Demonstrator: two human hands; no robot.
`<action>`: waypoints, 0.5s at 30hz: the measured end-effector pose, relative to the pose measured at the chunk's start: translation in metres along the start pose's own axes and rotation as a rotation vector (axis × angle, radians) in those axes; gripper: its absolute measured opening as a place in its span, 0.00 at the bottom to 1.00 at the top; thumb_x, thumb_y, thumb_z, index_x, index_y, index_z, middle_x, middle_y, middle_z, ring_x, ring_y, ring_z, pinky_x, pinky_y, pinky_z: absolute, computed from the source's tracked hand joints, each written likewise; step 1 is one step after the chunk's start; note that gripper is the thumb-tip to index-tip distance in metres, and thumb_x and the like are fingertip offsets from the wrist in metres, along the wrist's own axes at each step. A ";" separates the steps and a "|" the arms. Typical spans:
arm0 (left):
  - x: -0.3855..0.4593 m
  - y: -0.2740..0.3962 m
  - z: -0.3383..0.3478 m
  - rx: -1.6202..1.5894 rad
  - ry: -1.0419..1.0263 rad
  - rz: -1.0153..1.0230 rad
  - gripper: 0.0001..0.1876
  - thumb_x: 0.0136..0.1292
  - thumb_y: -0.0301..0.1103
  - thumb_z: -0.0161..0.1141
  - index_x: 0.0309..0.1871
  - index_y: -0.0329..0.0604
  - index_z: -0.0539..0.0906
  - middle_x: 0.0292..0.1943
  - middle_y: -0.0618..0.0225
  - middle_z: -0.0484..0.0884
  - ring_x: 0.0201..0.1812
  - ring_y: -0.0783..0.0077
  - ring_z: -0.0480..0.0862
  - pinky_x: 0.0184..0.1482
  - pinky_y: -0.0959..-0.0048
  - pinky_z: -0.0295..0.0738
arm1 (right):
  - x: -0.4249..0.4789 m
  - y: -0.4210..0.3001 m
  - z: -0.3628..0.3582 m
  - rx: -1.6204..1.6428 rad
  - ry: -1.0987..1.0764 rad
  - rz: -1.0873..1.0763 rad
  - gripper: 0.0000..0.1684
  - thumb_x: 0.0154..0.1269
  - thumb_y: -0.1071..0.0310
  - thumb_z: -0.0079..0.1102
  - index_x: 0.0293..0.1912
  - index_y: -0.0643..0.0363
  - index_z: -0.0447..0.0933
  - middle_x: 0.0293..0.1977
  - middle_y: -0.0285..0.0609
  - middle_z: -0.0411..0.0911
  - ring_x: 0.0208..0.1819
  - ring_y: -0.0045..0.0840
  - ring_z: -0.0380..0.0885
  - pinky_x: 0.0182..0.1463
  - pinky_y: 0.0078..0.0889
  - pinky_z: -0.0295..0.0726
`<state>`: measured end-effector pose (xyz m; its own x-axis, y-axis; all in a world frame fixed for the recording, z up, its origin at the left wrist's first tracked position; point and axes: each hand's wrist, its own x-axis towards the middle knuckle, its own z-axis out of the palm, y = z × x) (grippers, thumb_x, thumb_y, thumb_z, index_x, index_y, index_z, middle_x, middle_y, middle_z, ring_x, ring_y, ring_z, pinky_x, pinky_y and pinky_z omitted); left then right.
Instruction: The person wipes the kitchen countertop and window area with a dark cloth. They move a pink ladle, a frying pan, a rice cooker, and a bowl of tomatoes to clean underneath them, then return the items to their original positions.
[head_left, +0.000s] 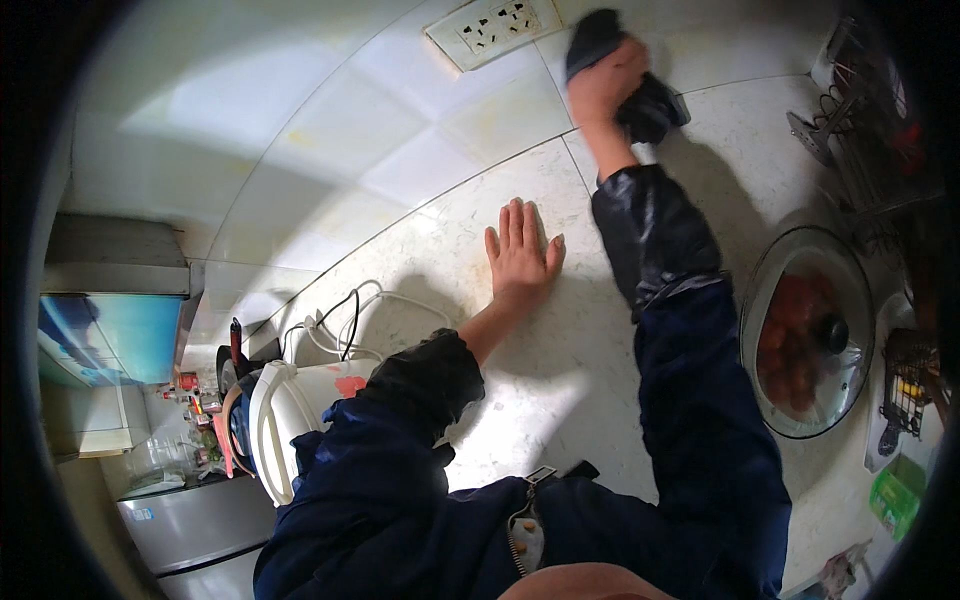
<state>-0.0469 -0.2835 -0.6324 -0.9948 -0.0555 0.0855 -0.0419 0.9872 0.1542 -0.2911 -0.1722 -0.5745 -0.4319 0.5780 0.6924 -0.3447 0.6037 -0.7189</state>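
Note:
My left hand (521, 259) lies flat, palm down, on the pale marbled countertop (547, 330), its fingers slightly apart and pointing towards the tiled wall. Nothing is in it. Up at the wall, my right hand (609, 82) is closed on a black cloth (592, 41), part of which bunches out below the fingers. The hand is slightly blurred. The cloth is near the seam between counter and wall, right of a socket panel (495, 30); whether it touches the tiles I cannot tell. A darker grey edge shows beside the cloth's lower part.
At the right, a glass lid (832, 334) covers a bowl of reddish food. Beyond it are metal utensils on a rack (847, 120) and a green plastic container (898, 495). To the left stand a white lidded appliance (281, 435) with loose cables (349, 322), a pan and a steel-coloured refrigerator (199, 521).

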 end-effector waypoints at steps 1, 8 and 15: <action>-0.001 -0.002 0.005 -0.001 0.005 0.002 0.37 0.67 0.52 0.43 0.74 0.40 0.52 0.75 0.56 0.48 0.76 0.57 0.44 0.73 0.49 0.35 | -0.025 -0.024 -0.004 0.015 -0.053 -0.011 0.21 0.52 0.74 0.55 0.47 0.64 0.65 0.44 0.60 0.67 0.48 0.54 0.64 0.50 0.54 0.63; -0.003 -0.009 0.007 0.059 -0.020 -0.011 0.37 0.66 0.49 0.45 0.74 0.44 0.51 0.75 0.59 0.48 0.77 0.60 0.42 0.73 0.51 0.33 | -0.080 -0.060 -0.021 0.138 -0.399 -0.470 0.11 0.53 0.73 0.57 0.38 0.53 0.69 0.41 0.40 0.72 0.42 0.39 0.70 0.43 0.47 0.67; 0.000 -0.001 -0.002 -0.014 0.019 0.015 0.37 0.68 0.55 0.43 0.73 0.41 0.53 0.75 0.57 0.50 0.76 0.58 0.44 0.73 0.50 0.35 | -0.035 0.037 -0.035 -0.075 -0.209 0.180 0.12 0.59 0.66 0.58 0.41 0.61 0.72 0.44 0.49 0.73 0.47 0.47 0.72 0.44 0.53 0.72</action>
<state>-0.0464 -0.2843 -0.6306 -0.9934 -0.0432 0.1061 -0.0251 0.9858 0.1662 -0.2594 -0.1504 -0.6231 -0.6454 0.5585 0.5211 -0.1878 0.5453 -0.8170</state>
